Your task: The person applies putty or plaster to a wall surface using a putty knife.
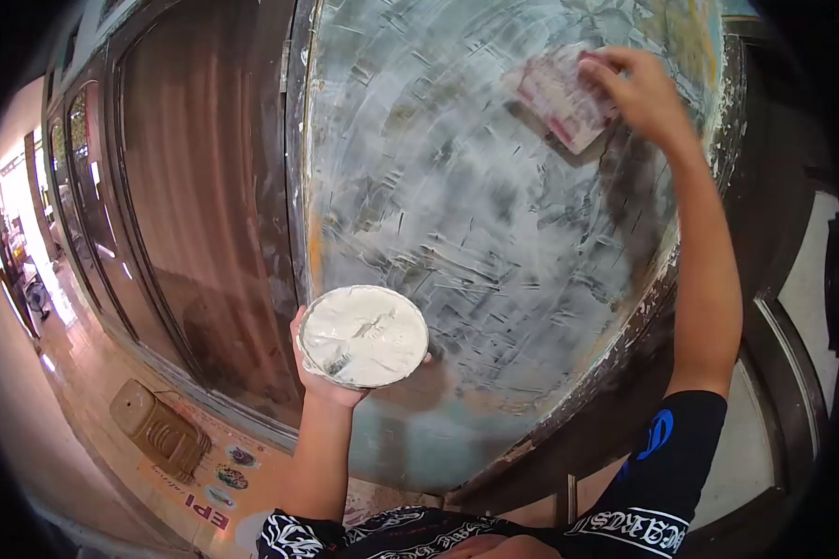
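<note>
My left hand (330, 384) supports a round container of white putty (365, 334) from below, its fingers curled about the rim. The putty's surface is smeared and has a dark gouge near the lower left edge. Up at the right, my right hand (639, 91) grips a flat, squarish putty spreader (565, 101), red under a coat of white paste. The spreader lies close against the wall panel (494, 214), which is blue-green and covered in patchy grey-white strokes.
Dark wooden framing (284, 140) borders the panel on the left, beside a brown glazed door (191, 186). On the floor at lower left stand a brown plastic stool (161, 430) and a printed cardboard sheet (216, 498). Dark panelled woodwork (778, 363) runs along the right.
</note>
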Demonstrator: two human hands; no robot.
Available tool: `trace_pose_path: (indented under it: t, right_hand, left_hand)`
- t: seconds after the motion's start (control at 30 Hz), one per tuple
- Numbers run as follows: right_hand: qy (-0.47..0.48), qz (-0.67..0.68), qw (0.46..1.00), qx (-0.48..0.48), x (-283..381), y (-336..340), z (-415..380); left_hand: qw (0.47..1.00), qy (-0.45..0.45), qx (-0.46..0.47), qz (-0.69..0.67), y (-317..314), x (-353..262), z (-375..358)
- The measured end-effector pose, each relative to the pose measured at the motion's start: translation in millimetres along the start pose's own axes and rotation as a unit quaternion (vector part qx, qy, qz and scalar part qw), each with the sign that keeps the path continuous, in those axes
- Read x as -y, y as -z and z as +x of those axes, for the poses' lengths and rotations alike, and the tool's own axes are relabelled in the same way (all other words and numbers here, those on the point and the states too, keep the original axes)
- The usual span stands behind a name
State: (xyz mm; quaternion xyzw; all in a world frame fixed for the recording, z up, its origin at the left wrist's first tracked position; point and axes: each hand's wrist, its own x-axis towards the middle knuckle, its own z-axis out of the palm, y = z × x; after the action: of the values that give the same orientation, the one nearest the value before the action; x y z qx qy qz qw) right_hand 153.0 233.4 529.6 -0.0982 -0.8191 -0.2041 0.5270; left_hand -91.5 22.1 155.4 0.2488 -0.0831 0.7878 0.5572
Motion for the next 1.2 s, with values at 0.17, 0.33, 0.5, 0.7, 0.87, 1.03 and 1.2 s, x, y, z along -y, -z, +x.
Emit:
trace_pose_path:
  t: [0.17,0.33,0.5,0.7,0.87,1.03,1.2]
  right_hand:
    - [-0.087,-0.06,0.994,-0.013,-39,26,28]
    - [-0.13,0.053,0.989,0.052,-31,30,1]
    - [0.017,-0.187,0.981,0.048,-12,-5,-24]
    - [-0.206,0.006,0.977,-0.057,-66,57,-3]
    - [-0.047,-0.115,0.991,0.052,3,1,-41]
    - [-0.119,-0.056,0.99,-0.041,-68,40,-12]
    - [-0.135,0.092,0.987,-0.01,-33,35,-39]
  left_hand:
    - [0.999,-0.008,-0.053,0.007,3,-2,1]
    - [1.0,0.0,-0.013,-0.012,6,-9,-4]
    - [1.0,0.01,-0.015,-0.002,4,-7,-2]
    - [0.998,0.013,-0.027,-0.053,11,-9,-5]
    - [0.999,0.009,-0.024,-0.038,9,-7,-4]
    - [0.999,0.009,-0.041,-0.014,7,-3,-8]
    - [1.0,0.005,-0.019,0.004,12,-7,-9]
